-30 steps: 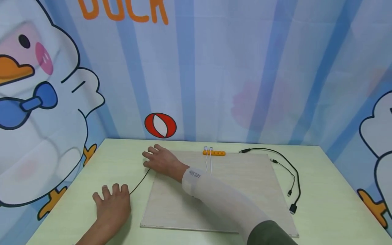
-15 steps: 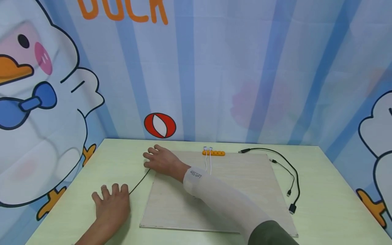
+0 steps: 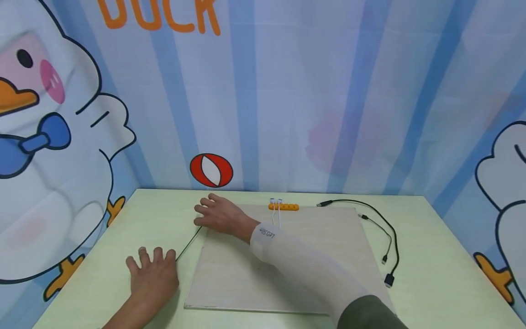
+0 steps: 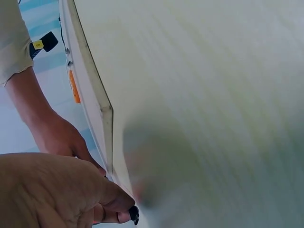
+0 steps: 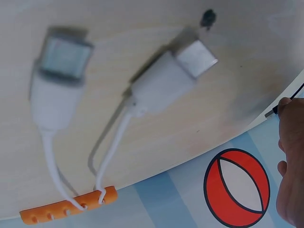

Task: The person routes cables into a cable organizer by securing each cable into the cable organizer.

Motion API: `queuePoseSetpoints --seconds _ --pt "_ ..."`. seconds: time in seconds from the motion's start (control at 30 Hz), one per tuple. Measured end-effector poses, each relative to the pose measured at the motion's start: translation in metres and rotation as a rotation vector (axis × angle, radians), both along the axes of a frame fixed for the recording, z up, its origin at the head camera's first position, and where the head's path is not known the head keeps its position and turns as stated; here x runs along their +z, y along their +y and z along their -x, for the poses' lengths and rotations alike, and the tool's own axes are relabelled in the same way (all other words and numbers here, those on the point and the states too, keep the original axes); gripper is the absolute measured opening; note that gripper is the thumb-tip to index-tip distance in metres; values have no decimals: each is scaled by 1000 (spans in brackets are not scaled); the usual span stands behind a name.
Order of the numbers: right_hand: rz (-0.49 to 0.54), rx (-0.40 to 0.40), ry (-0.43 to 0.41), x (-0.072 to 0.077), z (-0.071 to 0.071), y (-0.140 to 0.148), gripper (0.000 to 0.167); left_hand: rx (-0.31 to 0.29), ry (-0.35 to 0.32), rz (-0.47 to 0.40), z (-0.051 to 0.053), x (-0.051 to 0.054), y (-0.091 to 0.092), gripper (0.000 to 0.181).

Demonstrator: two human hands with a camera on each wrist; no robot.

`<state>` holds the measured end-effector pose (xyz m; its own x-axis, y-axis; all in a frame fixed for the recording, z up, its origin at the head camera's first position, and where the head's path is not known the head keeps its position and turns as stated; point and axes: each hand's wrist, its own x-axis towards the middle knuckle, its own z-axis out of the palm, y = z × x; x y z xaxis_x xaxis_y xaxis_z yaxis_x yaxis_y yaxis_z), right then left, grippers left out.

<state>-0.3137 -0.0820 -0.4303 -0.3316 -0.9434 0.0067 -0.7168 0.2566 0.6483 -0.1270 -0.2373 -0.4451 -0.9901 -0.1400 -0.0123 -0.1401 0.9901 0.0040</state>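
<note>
A thin black cable [image 3: 189, 243] runs between my two hands at the left of the table. My left hand [image 3: 154, 278], nearer the front, pinches its near end; a black connector [image 4: 134, 214] pokes out from thumb and finger in the left wrist view. Farther back, my right hand [image 3: 222, 215] holds the other end, back of the hand upward. In the right wrist view a metal-tipped plug [image 5: 271, 113] sticks out past the fingertips. The head view hides both ends beneath the hands.
A pale board [image 3: 263, 278] lies mid-table under my right forearm. Behind it, an orange cable holder [image 3: 283, 207] carries two white cables [image 5: 111, 147]. On the right lie a thick black cable [image 3: 390, 224] and a thinner, shorter one [image 3: 386, 235]. A printed curtain [image 3: 283, 91] hangs behind.
The head view has shifted slightly. Both hands sit a little farther right relative to the board, still holding the black cable's ends. The cable stays stretched between them.
</note>
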Motion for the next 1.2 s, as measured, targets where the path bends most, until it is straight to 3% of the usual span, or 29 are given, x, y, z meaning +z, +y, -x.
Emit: queuePoseSetpoints --seconds 0.37,0.7,0.93,1.2 --pt "-6 22 -21 1 3 9 41 -15 -6 -36 1 4 15 26" --pt "-7 27 -20 -3 11 22 44 9 -54 -139 6 7 31 31" --pt "25 76 -8 1 17 37 40 -11 -33 -151 8 11 43 36" --pt "32 71 -16 5 18 48 39 -59 3 -137 10 13 56 34"
